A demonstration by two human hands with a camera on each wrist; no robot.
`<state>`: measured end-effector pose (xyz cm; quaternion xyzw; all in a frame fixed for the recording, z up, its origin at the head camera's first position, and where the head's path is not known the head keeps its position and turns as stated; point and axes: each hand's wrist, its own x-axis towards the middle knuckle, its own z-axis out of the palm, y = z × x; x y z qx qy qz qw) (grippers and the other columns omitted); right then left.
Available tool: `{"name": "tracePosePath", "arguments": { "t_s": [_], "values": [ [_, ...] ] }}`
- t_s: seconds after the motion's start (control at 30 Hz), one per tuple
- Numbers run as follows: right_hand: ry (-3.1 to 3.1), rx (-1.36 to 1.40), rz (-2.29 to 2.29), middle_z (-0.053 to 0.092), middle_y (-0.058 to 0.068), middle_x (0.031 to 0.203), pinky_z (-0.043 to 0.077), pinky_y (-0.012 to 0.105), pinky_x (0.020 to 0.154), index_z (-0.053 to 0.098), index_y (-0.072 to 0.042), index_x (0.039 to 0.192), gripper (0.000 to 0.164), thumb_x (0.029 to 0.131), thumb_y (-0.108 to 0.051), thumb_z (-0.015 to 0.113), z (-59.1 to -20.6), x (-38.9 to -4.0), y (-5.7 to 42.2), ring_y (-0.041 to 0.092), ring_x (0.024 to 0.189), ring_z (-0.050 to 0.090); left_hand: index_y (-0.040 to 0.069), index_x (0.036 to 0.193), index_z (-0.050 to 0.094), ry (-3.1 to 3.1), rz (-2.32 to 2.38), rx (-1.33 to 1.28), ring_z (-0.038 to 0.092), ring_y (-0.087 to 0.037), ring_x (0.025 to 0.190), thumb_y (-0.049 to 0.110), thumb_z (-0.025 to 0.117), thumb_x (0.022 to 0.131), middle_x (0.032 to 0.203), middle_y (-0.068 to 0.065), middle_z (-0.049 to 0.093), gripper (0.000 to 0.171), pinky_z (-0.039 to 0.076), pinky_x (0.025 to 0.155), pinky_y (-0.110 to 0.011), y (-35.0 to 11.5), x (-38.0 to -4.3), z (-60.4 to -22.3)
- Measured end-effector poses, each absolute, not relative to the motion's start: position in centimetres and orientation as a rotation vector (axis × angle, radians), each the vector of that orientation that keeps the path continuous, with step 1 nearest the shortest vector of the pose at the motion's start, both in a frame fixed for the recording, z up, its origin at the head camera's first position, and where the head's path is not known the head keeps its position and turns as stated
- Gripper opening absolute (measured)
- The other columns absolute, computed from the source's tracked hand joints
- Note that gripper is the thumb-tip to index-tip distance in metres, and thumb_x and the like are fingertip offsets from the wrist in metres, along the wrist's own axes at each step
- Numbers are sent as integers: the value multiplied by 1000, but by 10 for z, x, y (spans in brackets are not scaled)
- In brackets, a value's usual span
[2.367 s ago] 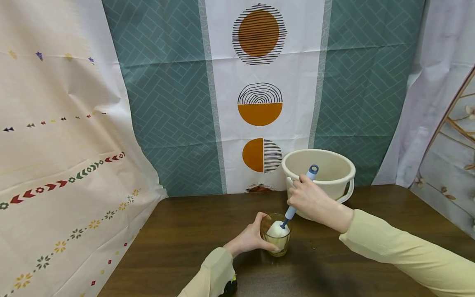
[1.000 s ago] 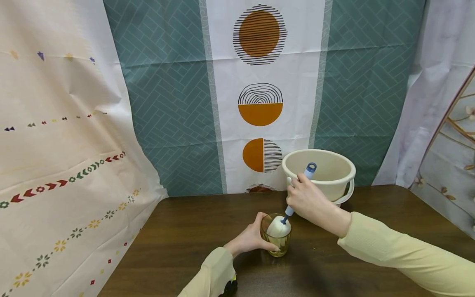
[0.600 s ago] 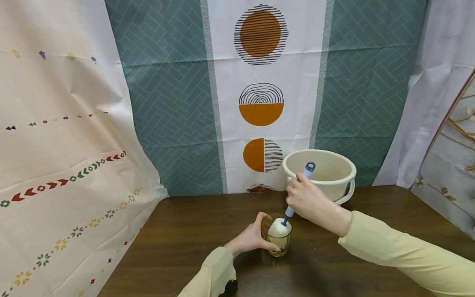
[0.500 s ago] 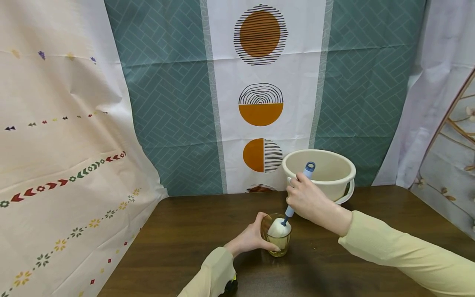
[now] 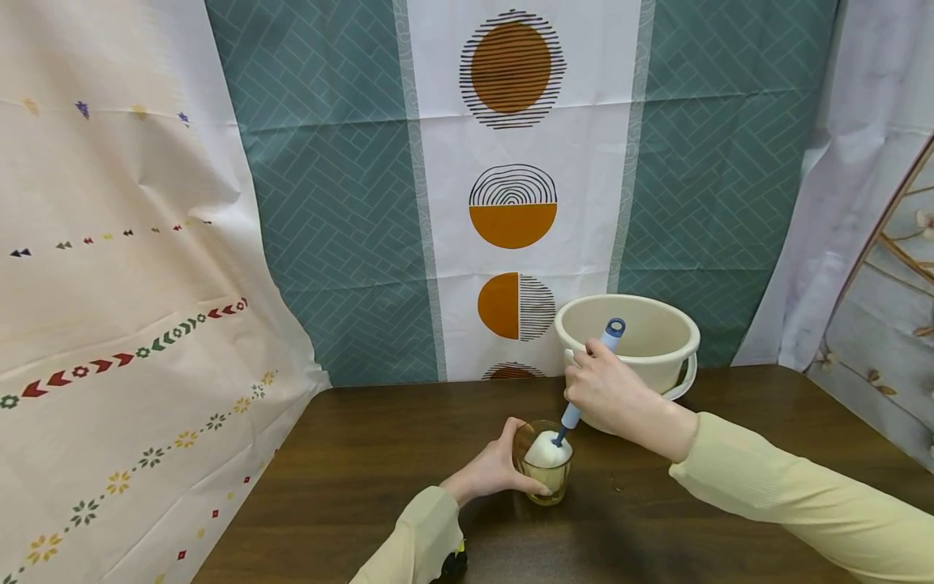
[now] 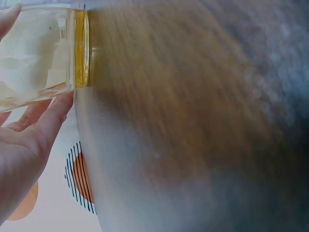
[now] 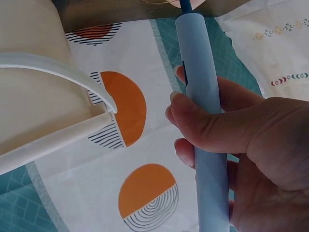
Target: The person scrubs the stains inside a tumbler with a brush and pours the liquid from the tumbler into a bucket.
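An amber-tinted glass cup [image 5: 552,487] stands upright on the table. My left hand [image 5: 494,468] grips it from the left, thumb along the near side and fingers round the far side. Inside the cup sits the white sponge head [image 5: 543,451] of a cup brush, its top bulging near the rim. Through the clear wall in the left wrist view, the sponge [image 6: 29,53] shows pale and rumpled. My right hand [image 5: 609,391] holds the brush's light-blue handle [image 7: 200,63], tilted with its looped end up and to the right; fingers and thumb wrap it.
A cream bucket [image 5: 674,369] with its white handle down stands behind my right hand at the table's back. The brown wooden table [image 5: 379,454] ends against hanging patterned cloths. Small crumbs [image 5: 617,488] lie right of the cup.
The sponge sits slightly lower in the cup than a second ago, and the brush's looped end has swung a little right. My left hand and the cup stay in place.
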<state>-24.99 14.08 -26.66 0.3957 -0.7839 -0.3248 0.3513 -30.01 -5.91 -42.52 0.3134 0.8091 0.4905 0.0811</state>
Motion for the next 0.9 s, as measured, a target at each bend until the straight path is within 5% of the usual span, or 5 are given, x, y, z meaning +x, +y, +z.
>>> {"name": "tracePosePath", "arguments": {
  "t_s": [0.9],
  "values": [
    [-2083,967,-758,51,3,62,31,36,59,65,-20,65,15,60,-15,78,-266,-245,153,22,59,46,15,117,33,2455,1439,947,52,-9,88,23,84,64,98,4,52,74,41,75,-27,-60,-301,-427]
  ]
}}
